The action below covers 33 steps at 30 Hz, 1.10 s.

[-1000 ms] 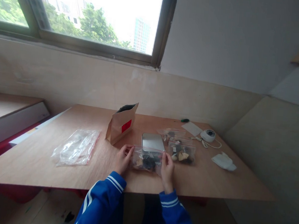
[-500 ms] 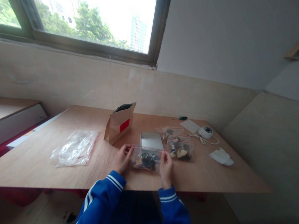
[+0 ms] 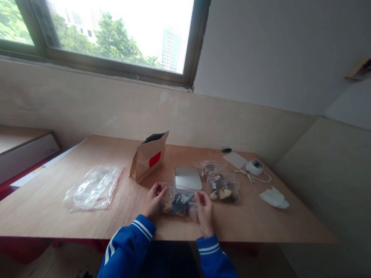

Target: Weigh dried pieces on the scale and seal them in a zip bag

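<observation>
Below a bright window [image 3: 124, 21], a brown pouch [image 3: 146, 158] is standing on a wooden table [image 3: 100, 226], where a person's left hand [image 3: 154, 199] and right hand [image 3: 205, 209] are pinching a filled clear bag [image 3: 179, 204] by its upper edge, near a silver-topped slab [image 3: 187, 178]; other filled bags [image 3: 224, 191] are lying rightward.

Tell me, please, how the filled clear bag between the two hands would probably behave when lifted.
The filled clear bag would probably feel floppy, since its thin film is wrinkled. The dark and tan pieces inside look loose, so they might slide downward. With the left hand and right hand at its upper corners, it would likely hang fairly level.
</observation>
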Motion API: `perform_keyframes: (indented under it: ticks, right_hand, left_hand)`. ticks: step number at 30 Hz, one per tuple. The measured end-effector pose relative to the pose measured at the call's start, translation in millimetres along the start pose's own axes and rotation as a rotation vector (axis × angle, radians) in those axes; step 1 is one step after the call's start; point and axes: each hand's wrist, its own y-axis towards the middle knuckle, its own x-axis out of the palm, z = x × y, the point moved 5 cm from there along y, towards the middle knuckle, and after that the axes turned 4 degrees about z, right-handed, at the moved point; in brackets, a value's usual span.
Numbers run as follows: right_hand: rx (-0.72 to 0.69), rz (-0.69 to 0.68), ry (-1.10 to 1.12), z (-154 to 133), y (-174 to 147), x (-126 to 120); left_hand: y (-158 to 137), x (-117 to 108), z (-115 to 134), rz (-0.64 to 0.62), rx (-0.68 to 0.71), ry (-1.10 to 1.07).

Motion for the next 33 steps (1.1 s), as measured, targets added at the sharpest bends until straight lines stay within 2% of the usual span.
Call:
perform_keyframes:
  ticks: [10,15,19,24,33]
  right_hand:
    - [-0.025,0.042,0.012,2,2,-2]
    - [-0.017,0.023,0.034,-7,-1,-1]
    - [0.008,0.008,0.046,-11,-2,-1]
    - [0.104,-0.084,0.143,-7,-3,4]
    - [-0.016,0.011,0.044,-14,-5,0]
  left_hand:
    - [2,-6,1,0.047,0.008,0.032]
    - [3,-9,-1,0.080,0.023,0.032]
    - [2,-5,-1,0.038,0.012,0.017]
    - [-1,0,4,-0.009,0.032,-0.023]
    - [-6,3,14,-0.050,0.001,-0.013]
